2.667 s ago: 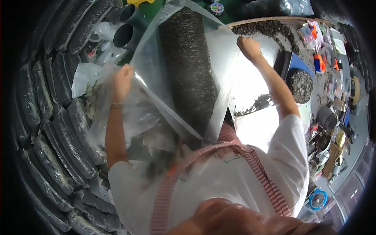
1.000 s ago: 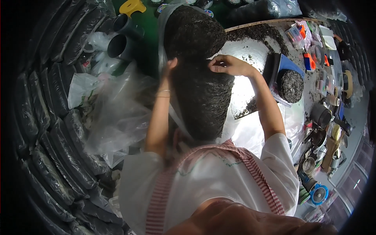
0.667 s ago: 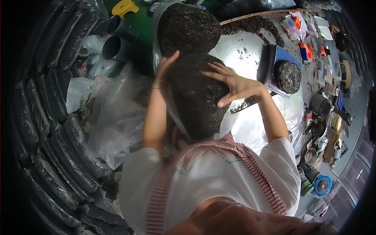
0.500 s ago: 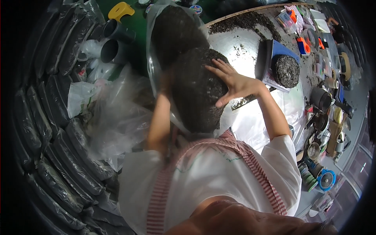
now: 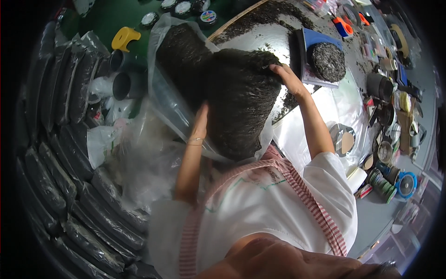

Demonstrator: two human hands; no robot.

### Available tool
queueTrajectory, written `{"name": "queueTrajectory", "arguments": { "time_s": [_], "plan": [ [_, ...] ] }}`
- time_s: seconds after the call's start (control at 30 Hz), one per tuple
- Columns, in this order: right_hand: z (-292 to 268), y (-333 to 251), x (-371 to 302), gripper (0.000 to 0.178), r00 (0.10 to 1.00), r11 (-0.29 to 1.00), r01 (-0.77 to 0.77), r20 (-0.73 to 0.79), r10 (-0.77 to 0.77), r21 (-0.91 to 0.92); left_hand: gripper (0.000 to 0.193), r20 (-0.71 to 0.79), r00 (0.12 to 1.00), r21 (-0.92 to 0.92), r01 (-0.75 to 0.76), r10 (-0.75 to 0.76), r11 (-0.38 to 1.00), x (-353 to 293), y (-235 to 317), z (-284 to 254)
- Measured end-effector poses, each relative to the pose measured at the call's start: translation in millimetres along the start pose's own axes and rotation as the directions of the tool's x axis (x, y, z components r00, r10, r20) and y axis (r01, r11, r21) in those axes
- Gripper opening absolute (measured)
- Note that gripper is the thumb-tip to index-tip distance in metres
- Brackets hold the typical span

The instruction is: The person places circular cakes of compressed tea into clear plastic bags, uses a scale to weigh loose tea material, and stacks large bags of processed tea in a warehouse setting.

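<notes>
The left hand [image 5: 200, 123] presses flat along the left flank of the dark flaky mass [image 5: 239, 98], fingers together; the right hand [image 5: 289, 80] curves over its upper right shoulder, though I cannot tell whether it pinches anything.

The mass lies before the person's chest, beside the desk [image 5: 267, 29] at its near left corner, with a clear bag [image 5: 160, 93] around its left side and far end (whether plastic covers its right side is hard to say).

Squeezed unevenly, the crumbly bulk could break where it narrows, or shed flakes over the desk's left edge. The thin bag might split or slip if the left hand pushes too hard.

As for other containers, two dark tubes [image 5: 134, 84] gape beyond the left arm, their insides too dark to read. Clear wrappers hold the stacked black packs [image 5: 93, 230]; lidded round tubs [image 5: 208, 17] hide their contents.
</notes>
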State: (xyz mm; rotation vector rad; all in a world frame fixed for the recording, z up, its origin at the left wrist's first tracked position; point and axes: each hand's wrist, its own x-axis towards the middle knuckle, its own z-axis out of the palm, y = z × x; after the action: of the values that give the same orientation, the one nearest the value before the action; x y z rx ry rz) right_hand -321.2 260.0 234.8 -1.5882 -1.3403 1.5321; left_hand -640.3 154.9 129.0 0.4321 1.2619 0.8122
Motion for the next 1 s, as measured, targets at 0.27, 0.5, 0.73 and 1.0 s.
{"name": "queueTrajectory", "arguments": {
  "time_s": [0.27,0.5,0.73,1.0],
  "plan": [
    [-36,51,-39,0.064,1.000,0.999,0.015,-0.001,-0.015,0.032,0.075,0.184,0.979,0.449,-0.161,0.085,0.879,53,21,24],
    [-31,66,-40,0.091,0.996,0.995,-0.085,-0.007,0.084,-0.043,0.080,-0.016,0.999,0.852,0.029,-0.030,0.523,95,23,33],
    [-36,91,-45,0.086,0.982,0.982,-0.149,-0.097,0.161,0.115,0.063,0.547,0.714,0.654,-0.691,0.438,0.309,50,29,78],
    [-29,172,-21,0.110,0.948,0.949,-0.239,-0.162,0.274,0.205,0.055,0.556,0.826,0.797,-0.562,0.095,0.221,94,58,82]
  ]
}}
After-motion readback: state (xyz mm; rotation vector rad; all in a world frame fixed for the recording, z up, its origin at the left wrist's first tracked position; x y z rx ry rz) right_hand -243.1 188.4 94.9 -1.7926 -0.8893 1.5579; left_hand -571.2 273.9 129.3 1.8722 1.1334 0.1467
